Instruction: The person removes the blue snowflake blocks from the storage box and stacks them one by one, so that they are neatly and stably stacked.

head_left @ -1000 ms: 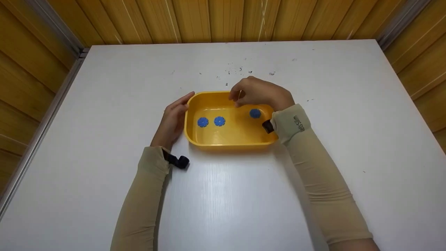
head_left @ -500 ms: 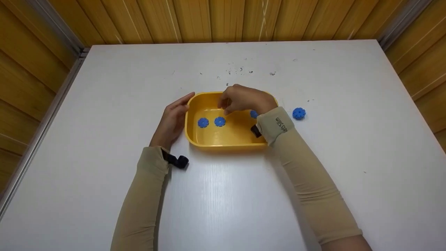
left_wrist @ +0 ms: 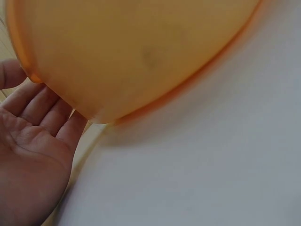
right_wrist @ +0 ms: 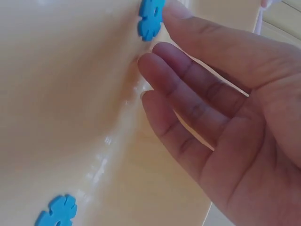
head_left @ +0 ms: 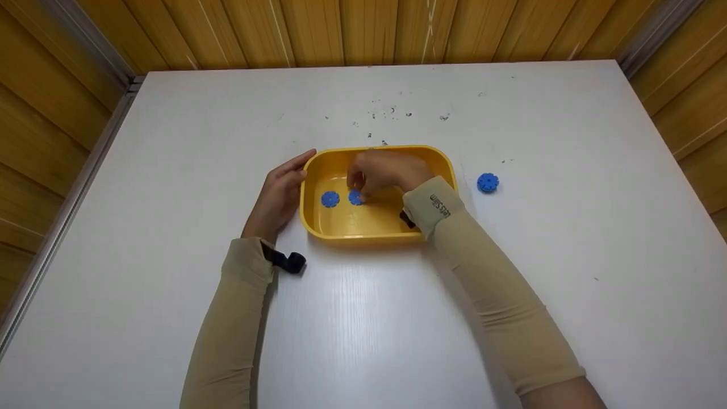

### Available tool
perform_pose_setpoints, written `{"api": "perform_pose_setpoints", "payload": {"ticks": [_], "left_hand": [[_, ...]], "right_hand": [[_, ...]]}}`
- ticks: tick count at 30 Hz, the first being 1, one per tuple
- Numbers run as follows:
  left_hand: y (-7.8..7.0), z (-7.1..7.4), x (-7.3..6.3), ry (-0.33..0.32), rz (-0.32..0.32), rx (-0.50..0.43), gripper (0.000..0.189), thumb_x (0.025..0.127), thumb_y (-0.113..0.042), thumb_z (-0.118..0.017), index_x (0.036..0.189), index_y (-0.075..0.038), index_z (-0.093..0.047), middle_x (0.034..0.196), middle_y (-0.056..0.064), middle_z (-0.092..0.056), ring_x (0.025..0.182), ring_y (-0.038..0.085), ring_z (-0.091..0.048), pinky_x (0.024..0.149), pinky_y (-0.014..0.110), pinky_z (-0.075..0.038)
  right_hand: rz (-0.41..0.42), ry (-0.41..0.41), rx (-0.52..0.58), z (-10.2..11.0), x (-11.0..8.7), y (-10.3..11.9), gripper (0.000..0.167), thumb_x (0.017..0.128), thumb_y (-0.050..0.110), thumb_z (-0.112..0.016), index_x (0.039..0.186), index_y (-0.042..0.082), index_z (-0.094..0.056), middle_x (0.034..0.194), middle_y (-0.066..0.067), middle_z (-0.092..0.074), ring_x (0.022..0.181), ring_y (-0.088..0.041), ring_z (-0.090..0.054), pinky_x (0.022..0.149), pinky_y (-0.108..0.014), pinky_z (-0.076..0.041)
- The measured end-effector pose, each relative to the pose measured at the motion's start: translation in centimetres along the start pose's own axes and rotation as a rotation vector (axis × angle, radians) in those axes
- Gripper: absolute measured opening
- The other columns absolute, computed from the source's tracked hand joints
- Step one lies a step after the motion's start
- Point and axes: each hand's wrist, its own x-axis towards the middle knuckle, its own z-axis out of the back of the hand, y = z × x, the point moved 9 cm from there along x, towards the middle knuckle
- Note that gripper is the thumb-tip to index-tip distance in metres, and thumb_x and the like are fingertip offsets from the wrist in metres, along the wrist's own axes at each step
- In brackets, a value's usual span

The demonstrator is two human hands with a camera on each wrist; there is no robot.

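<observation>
A yellow plastic tray (head_left: pixel 375 233) stands on the white table. Inside it lie blue notched discs: the left disc (head_left: pixel 330 199) is in plain sight, the middle disc (head_left: pixel 355 197) is partly covered by fingers. My right hand (head_left: pixel 386 170) reaches down over the middle one; in the right wrist view its thumb touches that disc's edge, while the index finger is out of sight. Another blue disc (right_wrist: pixel 57 212) shows lower in that view. With fingers (left_wrist: pixel 59 110) against the outer wall and thumb at the rim, my left hand (head_left: pixel 278 196) holds the tray's left end.
To the right of the tray, more blue notched plastic (head_left: pixel 487 183) lies on the white table (head_left: pixel 556 227), apparently stacked. Dark specks mark the tabletop behind the tray. Yellow wood-look panels (head_left: pixel 363 34) rise beyond the far edge.
My right hand has moved left and down into the tray, reaching the middle disc and now covering the right one. The blue piece outside has come into view. My left hand stays put.
</observation>
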Motion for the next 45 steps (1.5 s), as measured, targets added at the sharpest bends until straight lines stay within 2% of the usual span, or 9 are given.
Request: {"api": "perform_pose_setpoints", "payload": {"ticks": [8,14,23,31,45], "left_hand": [[-0.1,0.0,0.0,-0.005,0.003,-0.002,0.049,0.095,-0.004,-0.044,0.144,-0.001,-0.041,0.154,0.010,-0.036,0.141,0.016,-0.037,0.117,0.032,-0.030],[-0.1,0.0,0.1,-0.006,0.007,0.003,0.048,0.095,-0.005,-0.044,0.143,-0.002,-0.043,0.154,0.009,-0.037,0.141,0.015,-0.037,0.117,0.032,-0.029],[0.0,0.1,0.1,-0.001,0.001,-0.003,0.048,0.095,-0.004,-0.043,0.143,-0.001,-0.042,0.154,0.010,-0.036,0.141,0.016,-0.037,0.118,0.032,-0.029],[-0.1,0.0,0.0,0.010,-0.001,0.004,0.049,0.095,-0.004,-0.042,0.144,-0.001,-0.041,0.150,0.007,-0.042,0.139,0.019,-0.040,0.116,0.035,-0.032],[-0.1,0.1,0.0,0.001,-0.002,0.030,0.048,0.095,-0.005,-0.043,0.143,-0.005,-0.045,0.150,0.005,-0.042,0.139,0.015,-0.040,0.117,0.034,-0.031]], "right_hand": [[-0.021,-0.003,-0.053,-0.3,0.2,0.6,0.017,0.083,0.013,-0.073,0.098,0.013,-0.065,0.090,-0.004,-0.059,0.090,-0.020,-0.054,0.086,-0.030,-0.049],[-0.045,0.020,-0.052,-0.5,0.1,0.5,0.017,0.082,0.011,-0.074,0.094,0.011,-0.062,0.088,-0.004,-0.056,0.092,-0.020,-0.053,0.085,-0.031,-0.046],[-0.013,0.020,-0.002,-0.5,0.0,0.4,0.016,0.083,0.009,-0.073,0.093,0.011,-0.061,0.087,-0.004,-0.056,0.089,-0.020,-0.054,0.082,-0.028,-0.047],[0.039,0.004,-0.031,-0.1,-0.2,0.6,0.010,0.084,0.006,-0.071,0.091,0.011,-0.064,0.087,-0.004,-0.058,0.084,-0.020,-0.053,0.074,-0.028,-0.047],[0.057,-0.002,0.011,0.5,-1.0,0.3,0.008,0.087,0.006,-0.067,0.091,0.013,-0.069,0.092,-0.004,-0.060,0.089,-0.020,-0.052,0.082,-0.029,-0.049]]}}
